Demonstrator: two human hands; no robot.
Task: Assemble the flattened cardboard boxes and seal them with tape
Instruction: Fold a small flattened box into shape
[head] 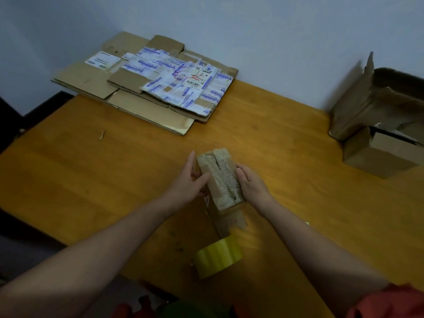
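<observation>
Left grip (pixel 190 180) and right grip (pixel 250 182): fingers curled on opposite long sides of the small box (pixel 220 180), pressing it between them.

Item 1, nearest: tape roll (pixel 218 255), yellowish, standing on the desk (pixel 91 180) just beside the box's near end. Neither grip touches it.

Item 2: small box, mid-desk. Its long axis runs away from the person, the far end leaning a little left. The flap face is turned up, and the two flaps meet along a ragged seam with old tape remnants. Whether the near end rests on the desk cannot be told.

- Step judged: squaring up the box and closing its flaps. No fresh tape is visible.
- Next move calls for one grip to pin the seam shut while the other fetches the roll.

Item 3, far left: flattened stack (pixel 146 88) against the wall, labels uppermost, unassembled.

Item 4, far right: two open boxes (pixel 378 152), flaps up.
</observation>
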